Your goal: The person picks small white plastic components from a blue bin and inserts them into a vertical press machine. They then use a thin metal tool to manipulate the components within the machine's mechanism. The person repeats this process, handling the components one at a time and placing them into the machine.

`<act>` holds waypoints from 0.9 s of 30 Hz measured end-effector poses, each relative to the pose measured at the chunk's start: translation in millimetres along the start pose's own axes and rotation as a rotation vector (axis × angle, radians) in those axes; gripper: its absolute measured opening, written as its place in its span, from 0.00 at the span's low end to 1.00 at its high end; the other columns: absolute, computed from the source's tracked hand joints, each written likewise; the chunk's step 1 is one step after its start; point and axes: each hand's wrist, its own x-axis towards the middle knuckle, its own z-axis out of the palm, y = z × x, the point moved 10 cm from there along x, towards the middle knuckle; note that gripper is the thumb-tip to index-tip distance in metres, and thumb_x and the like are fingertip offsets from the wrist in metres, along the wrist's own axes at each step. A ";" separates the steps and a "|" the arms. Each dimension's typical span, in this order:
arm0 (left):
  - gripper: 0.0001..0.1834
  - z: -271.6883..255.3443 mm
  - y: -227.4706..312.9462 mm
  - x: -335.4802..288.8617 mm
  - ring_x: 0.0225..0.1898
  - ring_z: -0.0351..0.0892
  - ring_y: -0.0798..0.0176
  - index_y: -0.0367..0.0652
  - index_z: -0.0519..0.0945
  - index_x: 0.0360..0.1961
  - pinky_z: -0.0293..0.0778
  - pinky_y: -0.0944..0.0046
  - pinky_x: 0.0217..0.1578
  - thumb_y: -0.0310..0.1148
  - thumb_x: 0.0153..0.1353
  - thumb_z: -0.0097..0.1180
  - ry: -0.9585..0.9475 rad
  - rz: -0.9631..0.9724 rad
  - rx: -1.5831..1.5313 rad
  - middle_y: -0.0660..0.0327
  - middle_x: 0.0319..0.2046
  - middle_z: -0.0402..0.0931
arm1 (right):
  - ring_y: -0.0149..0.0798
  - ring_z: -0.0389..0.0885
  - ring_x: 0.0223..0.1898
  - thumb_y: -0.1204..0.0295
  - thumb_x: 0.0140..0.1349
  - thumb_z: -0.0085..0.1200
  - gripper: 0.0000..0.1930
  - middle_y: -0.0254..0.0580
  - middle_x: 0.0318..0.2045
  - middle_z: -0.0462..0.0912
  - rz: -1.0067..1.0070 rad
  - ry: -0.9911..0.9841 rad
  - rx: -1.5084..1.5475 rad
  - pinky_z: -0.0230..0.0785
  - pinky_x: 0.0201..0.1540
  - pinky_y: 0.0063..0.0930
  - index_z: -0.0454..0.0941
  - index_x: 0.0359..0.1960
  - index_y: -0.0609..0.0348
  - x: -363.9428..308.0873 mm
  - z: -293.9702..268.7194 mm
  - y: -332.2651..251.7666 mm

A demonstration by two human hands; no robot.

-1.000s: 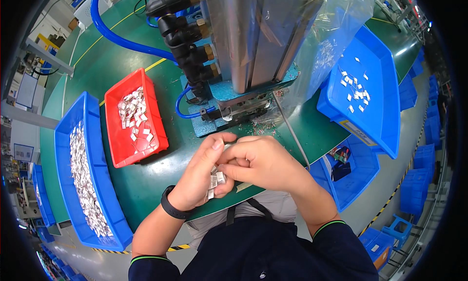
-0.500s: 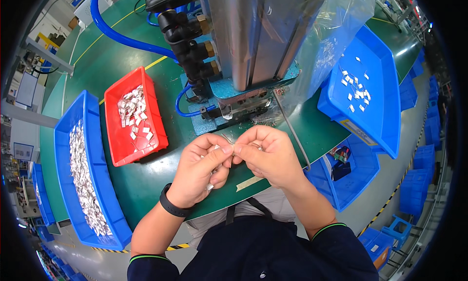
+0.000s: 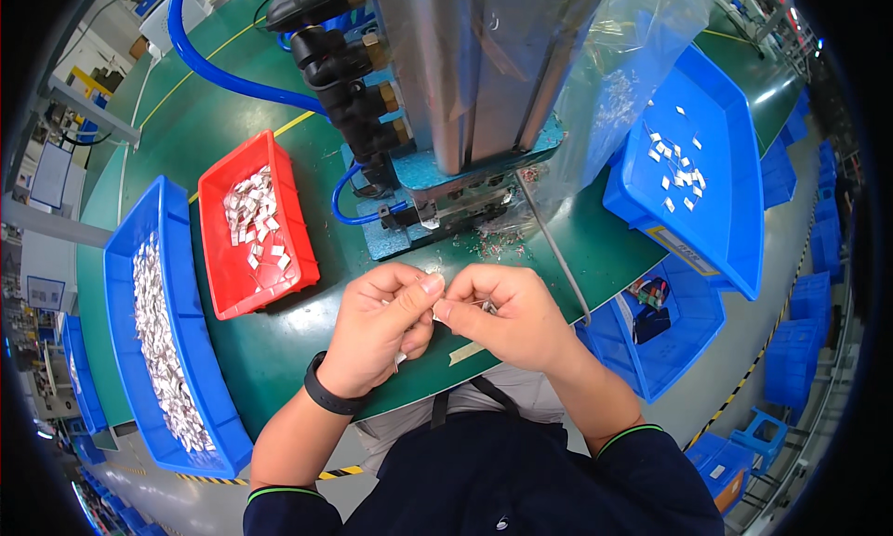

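Note:
My left hand (image 3: 379, 329) and my right hand (image 3: 507, 317) meet over the near edge of the green table (image 3: 279, 350), fingertips touching. Between them they pinch a small silvery metal part (image 3: 445, 305). More small pieces seem tucked in my left palm, mostly hidden by the fingers. A black band sits on my left wrist. Just beyond the hands stands a press machine (image 3: 456, 108) on a blue base.
A red bin (image 3: 219, 178) of small metal pieces lies left of the machine. A long blue bin (image 3: 121, 257) full of the same pieces is farther left. A blue bin (image 3: 716, 229) with a few white pieces sits right. A clear plastic bag (image 3: 623, 89) hangs by the machine.
My hands were clasped low together; they have risen slightly toward the machine, and the fingertips now pinch the small part between them.

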 end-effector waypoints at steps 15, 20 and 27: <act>0.06 9.2 3.6 -1.9 0.13 0.60 0.76 0.36 0.76 0.37 0.54 0.74 0.13 0.29 0.64 0.56 -0.023 0.023 -0.003 0.64 0.21 0.71 | 0.20 0.71 0.26 0.71 0.62 0.56 0.08 0.30 0.21 0.77 0.049 0.225 0.334 0.62 0.28 0.16 0.78 0.28 0.64 -7.8 -17.3 8.0; 0.07 5.8 2.4 -1.8 0.13 0.61 0.77 0.36 0.76 0.38 0.55 0.74 0.13 0.28 0.64 0.57 -0.041 0.040 0.045 0.65 0.21 0.71 | 0.20 0.73 0.27 0.72 0.62 0.56 0.08 0.31 0.22 0.78 0.015 0.207 0.282 0.63 0.30 0.16 0.78 0.28 0.64 -7.6 -12.5 7.0; 0.08 3.6 2.8 -2.3 0.13 0.61 0.76 0.36 0.76 0.39 0.53 0.73 0.13 0.31 0.65 0.55 -0.005 0.028 -0.017 0.63 0.22 0.72 | 0.19 0.70 0.23 0.71 0.62 0.55 0.08 0.31 0.21 0.77 0.011 0.256 0.261 0.61 0.26 0.15 0.78 0.28 0.64 -1.6 -29.9 1.3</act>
